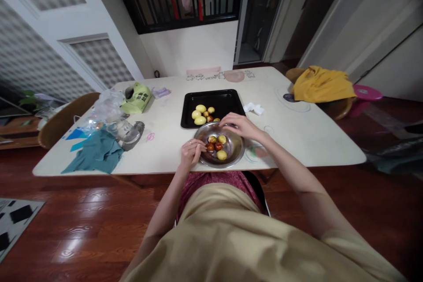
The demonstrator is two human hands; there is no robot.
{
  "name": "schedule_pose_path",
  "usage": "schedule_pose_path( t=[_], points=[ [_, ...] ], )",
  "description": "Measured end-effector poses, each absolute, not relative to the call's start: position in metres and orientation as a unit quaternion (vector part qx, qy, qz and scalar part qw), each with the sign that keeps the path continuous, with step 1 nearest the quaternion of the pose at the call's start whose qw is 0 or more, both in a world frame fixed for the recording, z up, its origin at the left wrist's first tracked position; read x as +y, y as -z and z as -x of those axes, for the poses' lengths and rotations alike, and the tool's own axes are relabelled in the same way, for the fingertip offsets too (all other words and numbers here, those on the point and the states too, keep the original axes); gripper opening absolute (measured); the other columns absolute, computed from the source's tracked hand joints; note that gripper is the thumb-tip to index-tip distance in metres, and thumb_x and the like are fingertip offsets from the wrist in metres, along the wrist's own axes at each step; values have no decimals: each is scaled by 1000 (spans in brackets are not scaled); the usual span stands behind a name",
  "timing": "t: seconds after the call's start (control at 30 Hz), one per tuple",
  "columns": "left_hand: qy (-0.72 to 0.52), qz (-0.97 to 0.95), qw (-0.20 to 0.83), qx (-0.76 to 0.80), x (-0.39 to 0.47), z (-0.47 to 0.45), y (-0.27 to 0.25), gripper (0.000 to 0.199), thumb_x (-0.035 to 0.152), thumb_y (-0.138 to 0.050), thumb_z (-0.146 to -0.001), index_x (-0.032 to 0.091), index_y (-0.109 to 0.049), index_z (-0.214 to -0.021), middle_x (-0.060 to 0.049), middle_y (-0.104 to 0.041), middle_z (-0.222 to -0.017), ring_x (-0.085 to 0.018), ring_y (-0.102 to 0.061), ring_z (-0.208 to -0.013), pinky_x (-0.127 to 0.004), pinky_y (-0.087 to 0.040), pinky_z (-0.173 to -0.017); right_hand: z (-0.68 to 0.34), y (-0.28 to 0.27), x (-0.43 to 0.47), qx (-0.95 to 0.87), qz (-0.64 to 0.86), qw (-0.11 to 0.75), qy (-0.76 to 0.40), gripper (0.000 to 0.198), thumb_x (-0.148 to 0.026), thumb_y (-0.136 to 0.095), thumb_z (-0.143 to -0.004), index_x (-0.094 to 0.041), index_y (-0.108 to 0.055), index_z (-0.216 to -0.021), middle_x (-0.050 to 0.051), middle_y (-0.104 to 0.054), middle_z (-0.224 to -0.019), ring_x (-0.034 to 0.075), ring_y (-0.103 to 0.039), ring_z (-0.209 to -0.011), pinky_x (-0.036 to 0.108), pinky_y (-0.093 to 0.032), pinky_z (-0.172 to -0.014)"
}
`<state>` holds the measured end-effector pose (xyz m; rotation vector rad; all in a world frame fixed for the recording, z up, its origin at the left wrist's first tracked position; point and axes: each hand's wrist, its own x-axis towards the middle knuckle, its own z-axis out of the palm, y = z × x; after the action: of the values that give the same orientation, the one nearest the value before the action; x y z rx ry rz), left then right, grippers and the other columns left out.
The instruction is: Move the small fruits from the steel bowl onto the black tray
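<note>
A shiny metal bowl (pixel 236 152) stands at the table's near edge. Several fruits lie in it: red-brown, jujube-like ones (pixel 218 146) and yellow ones, including a yellow round fruit (pixel 221 155). My left hand (pixel 192 151) is closed at the bowl's left rim, fingertips close to a red-brown fruit; its grip appears to be on the rim. Over the far right rim reaches my right hand (pixel 243 126), fingers stretched out and bent slightly down, nothing visible in them. Just behind the bowl, a black tray (pixel 224 99) carries yellow oval fruits (pixel 200 120) and smaller brownish ones.
On the left of the white table (pixel 172 141) are a teal cloth (pixel 95 152), clear plastic packaging (pixel 107 108) and a green bag (pixel 137 98). A crumpled white tissue (pixel 254 108) lies right of the tray. Yellow fabric (pixel 322 84) hangs over a chair at the right.
</note>
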<state>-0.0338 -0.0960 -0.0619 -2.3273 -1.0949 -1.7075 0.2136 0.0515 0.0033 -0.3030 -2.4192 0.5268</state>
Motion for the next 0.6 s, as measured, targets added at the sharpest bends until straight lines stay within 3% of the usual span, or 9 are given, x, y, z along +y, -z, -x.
schedule_pose_path(
  t=[0.2,0.6],
  points=[
    [548,750,22,-369,-97,33,60,47,19,-43,-110,19,-75,-76,-4,-80,-75,-19,-77,-80,-35,-60,-74,-212,10,103,-907,154,340,-194,28,-34,-54,-105,-22,-78,-112,11,-76,-115,26,-69,-111,46,-56,-102],
    [547,753,23,-365,-98,33,59,47,17,-43,-110,19,-76,-77,-4,-80,-76,-19,-77,-82,-35,-60,-73,-187,45,126,-919,157,259,-253,35,-39,-52,-106,-23,-79,-122,13,-74,-126,26,-68,-119,43,-52,-108]
  ],
)
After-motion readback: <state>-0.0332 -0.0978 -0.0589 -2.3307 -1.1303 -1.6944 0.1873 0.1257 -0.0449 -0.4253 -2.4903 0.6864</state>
